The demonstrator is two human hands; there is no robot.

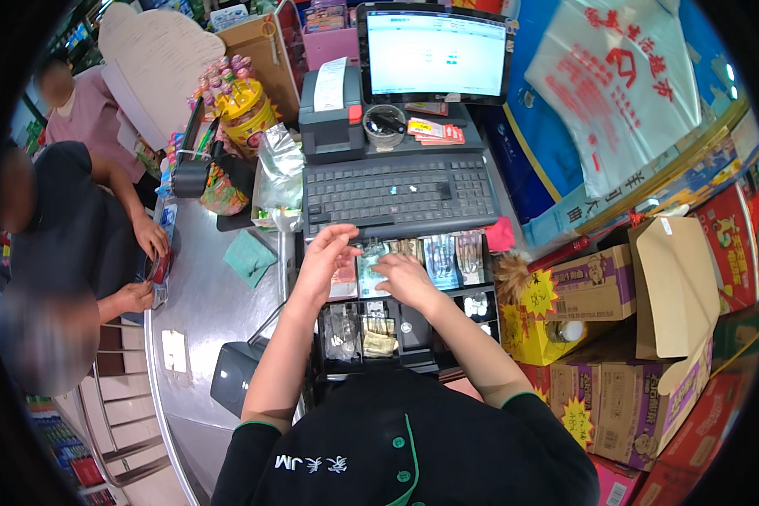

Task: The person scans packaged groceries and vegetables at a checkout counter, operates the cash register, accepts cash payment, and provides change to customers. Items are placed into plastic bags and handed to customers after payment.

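Note:
An open cash drawer (pixel 411 297) lies before me, its compartments divided by black walls. My left hand (pixel 326 262) hovers over the drawer's back left part, fingers loosely bent, with nothing visible in them. Below and beside it are red banknotes (pixel 343 283). My right hand (pixel 408 281) reaches over the green banknotes (pixel 372 265), fingers apart; whether the fingertips touch the notes is hard to tell. Blue banknotes (pixel 441 262) and purplish banknotes (pixel 470 256) sit further right under wire clips. Nearer me, small folded notes (pixel 379 338) fill a front compartment.
Behind the drawer stand a keyboard (pixel 398 193), a receipt printer (pixel 332 117) and a monitor (pixel 436 54). A green cloth (pixel 250 258) lies on the metal counter (pixel 209 341). A person (pixel 76 221) at left holds a red object (pixel 160 265). Cartons (pixel 626 405) crowd the right.

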